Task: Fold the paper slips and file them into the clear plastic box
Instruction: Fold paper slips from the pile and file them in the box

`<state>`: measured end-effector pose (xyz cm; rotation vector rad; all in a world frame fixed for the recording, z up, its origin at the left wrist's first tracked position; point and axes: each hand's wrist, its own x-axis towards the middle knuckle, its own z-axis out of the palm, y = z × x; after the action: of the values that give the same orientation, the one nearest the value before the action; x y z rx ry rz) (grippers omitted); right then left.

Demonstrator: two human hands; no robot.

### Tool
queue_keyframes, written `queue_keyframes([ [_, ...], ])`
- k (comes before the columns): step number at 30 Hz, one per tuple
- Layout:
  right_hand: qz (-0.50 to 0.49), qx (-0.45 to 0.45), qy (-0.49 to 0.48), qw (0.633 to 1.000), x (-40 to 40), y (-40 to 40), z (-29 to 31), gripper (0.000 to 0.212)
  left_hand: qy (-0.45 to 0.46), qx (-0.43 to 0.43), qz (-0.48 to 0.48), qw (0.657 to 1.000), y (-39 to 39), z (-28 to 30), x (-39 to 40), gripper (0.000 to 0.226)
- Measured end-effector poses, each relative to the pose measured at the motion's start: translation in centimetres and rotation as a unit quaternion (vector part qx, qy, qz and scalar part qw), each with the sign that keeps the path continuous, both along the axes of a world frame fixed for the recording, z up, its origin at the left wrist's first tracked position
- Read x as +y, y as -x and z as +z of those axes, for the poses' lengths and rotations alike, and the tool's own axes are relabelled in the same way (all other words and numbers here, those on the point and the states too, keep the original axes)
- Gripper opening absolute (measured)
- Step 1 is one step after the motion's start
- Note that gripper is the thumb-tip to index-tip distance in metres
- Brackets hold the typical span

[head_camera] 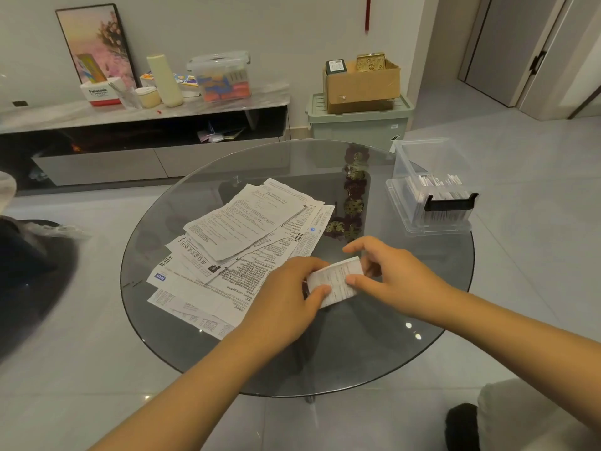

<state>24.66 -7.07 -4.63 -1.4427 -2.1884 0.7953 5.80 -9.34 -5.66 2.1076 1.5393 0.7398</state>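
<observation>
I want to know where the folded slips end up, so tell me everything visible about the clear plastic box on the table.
The clear plastic box stands upright at the far right edge of the round glass table, partly overhanging the rim. Its walls look like thin transparent plastic, with a black latch handle on the near side. It is open: a clear lid stands up behind it. Inside, folded white slips stand packed in rows. Neither hand touches it.

Both bare forearms reach in from below, converging at centre. Left hand (286,297) curls palm-down, thumb and fingers pinching in a closed grip. Right hand (387,275) mirrors it, thumb pressed forward, index finger lifted.
</observation>
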Motion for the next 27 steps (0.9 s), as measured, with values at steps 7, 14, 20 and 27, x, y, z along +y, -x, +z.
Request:
queue_keyframes([
  [7, -0.025, -0.074, -0.093, 0.993, 0.2, 0.8, -1.5, 0.047, -0.028, 0.061, -0.025, 0.997, 0.2, -0.6, 0.1, 0.041],
  [14, 0.036, -0.116, -0.21, 0.97, -0.9, 0.9, -0.9, 0.008, -0.048, 0.111, -0.073, 0.99, 0.6, -0.2, 0.2, 0.024],
  [20, 0.086, -0.182, -0.17, 0.965, -2.1, 0.7, -0.2, 0.043, 0.003, 0.117, -0.092, 0.989, 0.6, 0.7, -0.4, 0.033],
  [27, 0.146, -0.227, -0.14, 0.953, -1.6, 0.4, 1.2, 0.05, -0.016, 0.145, -0.144, 0.979, 1.1, 0.8, -0.2, 0.042],
])
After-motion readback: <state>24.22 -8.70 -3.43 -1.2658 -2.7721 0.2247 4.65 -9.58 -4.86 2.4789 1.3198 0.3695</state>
